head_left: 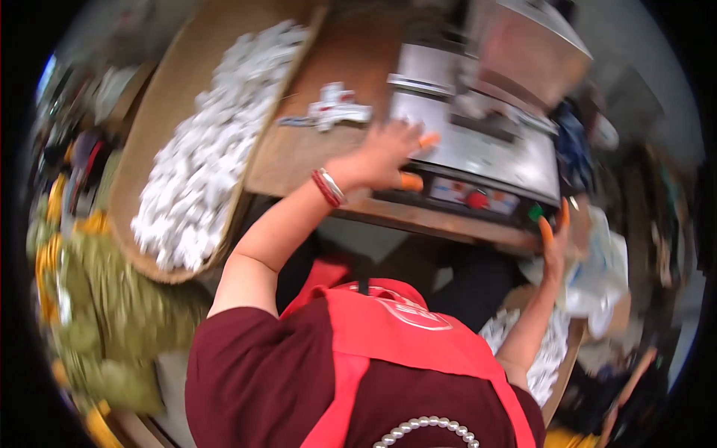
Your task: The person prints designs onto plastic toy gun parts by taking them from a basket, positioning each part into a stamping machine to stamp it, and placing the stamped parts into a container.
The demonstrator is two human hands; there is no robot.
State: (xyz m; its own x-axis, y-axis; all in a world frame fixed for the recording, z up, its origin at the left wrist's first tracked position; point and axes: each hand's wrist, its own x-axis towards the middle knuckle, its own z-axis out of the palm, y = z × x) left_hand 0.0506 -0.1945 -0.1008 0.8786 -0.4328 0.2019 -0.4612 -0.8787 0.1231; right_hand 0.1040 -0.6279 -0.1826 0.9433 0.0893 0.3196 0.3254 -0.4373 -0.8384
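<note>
A metal tabletop machine [504,168] stands on a wooden table in front of me, with a red knob [476,199] and a green switch [535,212] on its front panel. My left hand [385,153] is spread over the machine's left front corner, somewhat blurred and holding nothing; orange covers sit on its thumb and a finger. My right hand [554,239] is at the right front corner, near the green switch, its orange-capped fingers apart and nothing visible in them. Whether either hand touches the machine I cannot tell. Several small white-and-red packets [337,108] lie left of the machine.
To the left stands a long tan tray [160,112] heaped with small white pieces [216,142]. More white pieces [553,347] fill a container by my right forearm. Clear plastic bags [601,269] hang at the right, and olive sacks [112,306] lie at the lower left.
</note>
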